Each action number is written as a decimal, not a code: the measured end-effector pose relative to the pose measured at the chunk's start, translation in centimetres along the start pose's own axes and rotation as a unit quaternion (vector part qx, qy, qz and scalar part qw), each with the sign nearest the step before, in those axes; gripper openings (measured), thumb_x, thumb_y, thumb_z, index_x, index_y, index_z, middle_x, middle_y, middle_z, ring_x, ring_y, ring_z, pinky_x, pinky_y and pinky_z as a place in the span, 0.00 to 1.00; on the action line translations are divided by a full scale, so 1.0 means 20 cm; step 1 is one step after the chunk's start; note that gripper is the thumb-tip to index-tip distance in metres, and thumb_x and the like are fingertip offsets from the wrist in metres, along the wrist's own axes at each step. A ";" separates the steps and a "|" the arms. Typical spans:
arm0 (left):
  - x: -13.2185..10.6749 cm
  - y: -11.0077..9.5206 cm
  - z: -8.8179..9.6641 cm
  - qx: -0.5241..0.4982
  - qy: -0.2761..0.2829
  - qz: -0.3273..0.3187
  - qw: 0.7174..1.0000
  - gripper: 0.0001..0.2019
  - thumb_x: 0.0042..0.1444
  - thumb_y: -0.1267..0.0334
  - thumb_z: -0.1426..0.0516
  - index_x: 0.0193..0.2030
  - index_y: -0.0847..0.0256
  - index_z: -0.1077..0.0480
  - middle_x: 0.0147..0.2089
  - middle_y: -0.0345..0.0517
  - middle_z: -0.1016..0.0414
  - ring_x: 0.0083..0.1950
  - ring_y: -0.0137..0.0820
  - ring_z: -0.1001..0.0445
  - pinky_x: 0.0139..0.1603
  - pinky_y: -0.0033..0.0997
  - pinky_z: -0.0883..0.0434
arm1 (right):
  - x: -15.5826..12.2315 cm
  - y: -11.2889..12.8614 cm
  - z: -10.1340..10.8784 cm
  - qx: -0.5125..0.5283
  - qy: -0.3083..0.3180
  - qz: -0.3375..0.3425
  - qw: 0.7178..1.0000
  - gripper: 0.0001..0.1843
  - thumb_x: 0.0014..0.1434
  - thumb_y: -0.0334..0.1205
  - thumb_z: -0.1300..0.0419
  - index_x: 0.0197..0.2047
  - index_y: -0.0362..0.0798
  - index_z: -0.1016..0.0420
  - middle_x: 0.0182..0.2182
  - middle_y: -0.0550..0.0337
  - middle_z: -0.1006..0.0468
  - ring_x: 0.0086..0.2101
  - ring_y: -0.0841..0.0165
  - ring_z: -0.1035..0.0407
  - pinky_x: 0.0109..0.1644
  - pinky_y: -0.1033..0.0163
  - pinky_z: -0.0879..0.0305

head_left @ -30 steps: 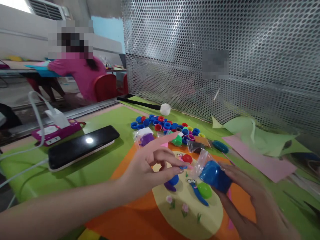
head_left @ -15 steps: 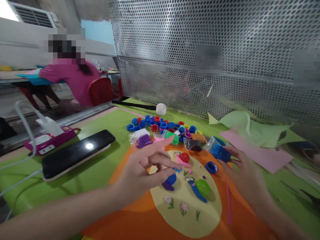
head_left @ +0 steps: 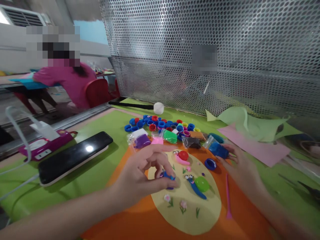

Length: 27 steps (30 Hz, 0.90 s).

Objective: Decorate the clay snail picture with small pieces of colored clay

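My left hand [head_left: 142,170] is over the yellow oval [head_left: 185,223], thumb and forefinger pinched on a small blue clay piece [head_left: 171,177]. Under those fingers, a purple and blue clay shape is mostly hidden. My right hand [head_left: 241,166] holds a packet of blue clay [head_left: 218,150] at the oval's upper right. A blue bottle cap [head_left: 210,164] lies just below that packet. On the oval are a blue snail with a green shell [head_left: 202,184], a pink snail with a red shell [head_left: 183,155] and small clay flowers [head_left: 183,204].
Several bottle caps [head_left: 161,124] and clay packets [head_left: 170,136] lie behind the oval. A pink stick tool [head_left: 228,200] rests on the orange sheet [head_left: 120,213]. At left are a phone [head_left: 75,156] and a power strip [head_left: 45,146]. A perforated metal panel [head_left: 160,50] stands behind; a person in pink sits beyond.
The left fingers have drawn back slightly and closed on the small blue piece, which showed at their tips before. My right hand keeps the blue packet. The view has shifted slightly.
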<state>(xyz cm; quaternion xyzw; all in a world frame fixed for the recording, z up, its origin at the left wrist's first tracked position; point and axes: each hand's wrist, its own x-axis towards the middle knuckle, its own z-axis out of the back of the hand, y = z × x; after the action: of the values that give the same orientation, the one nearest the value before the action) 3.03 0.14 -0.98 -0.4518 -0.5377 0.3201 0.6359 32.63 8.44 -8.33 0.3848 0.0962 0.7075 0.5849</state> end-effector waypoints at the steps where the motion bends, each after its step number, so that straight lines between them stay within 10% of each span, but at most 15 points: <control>1: 0.00 0.00 0.00 0.005 0.000 -0.004 1.000 0.22 0.44 0.75 0.35 0.47 0.57 0.32 0.27 0.37 0.26 0.27 0.23 0.33 0.27 0.22 0.34 | 0.00 -0.01 0.00 0.003 0.002 0.003 1.000 0.19 0.57 0.48 0.45 0.49 0.48 0.36 0.46 0.48 0.28 0.40 0.53 0.28 0.43 0.49 0.31; 7: 0.00 0.02 0.02 0.073 0.024 -0.028 0.997 0.07 0.48 0.73 0.36 0.33 0.57 0.24 0.28 0.41 0.26 0.32 0.28 0.30 0.30 0.25 0.32 | 0.00 -0.03 -0.03 0.010 0.008 0.007 1.000 0.22 0.55 0.50 0.45 0.49 0.47 0.36 0.46 0.49 0.28 0.42 0.52 0.30 0.47 0.43 0.34; 20: 0.00 0.03 0.02 0.146 0.005 -0.007 0.989 0.16 0.51 0.74 0.40 0.44 0.50 0.26 0.31 0.38 0.24 0.32 0.27 0.30 0.30 0.22 0.31 | -0.02 0.02 -0.02 0.001 0.021 -0.014 1.000 0.20 0.55 0.47 0.46 0.50 0.48 0.36 0.44 0.51 0.27 0.42 0.53 0.30 0.46 0.46 0.34; 27: 0.04 0.02 0.03 0.108 0.037 -0.046 0.992 0.04 0.52 0.68 0.38 0.31 0.56 0.22 0.25 0.44 0.27 0.32 0.32 0.33 0.35 0.31 0.32 | -0.01 0.00 -0.03 0.000 0.024 -0.018 1.000 0.21 0.54 0.47 0.45 0.50 0.47 0.35 0.45 0.51 0.27 0.43 0.54 0.30 0.47 0.46 0.33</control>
<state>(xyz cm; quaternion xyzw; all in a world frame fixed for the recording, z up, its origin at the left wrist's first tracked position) 2.66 1.09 -1.13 -0.3668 -0.4963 0.3292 0.7147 32.17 8.42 -8.78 0.3658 0.1173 0.7060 0.5950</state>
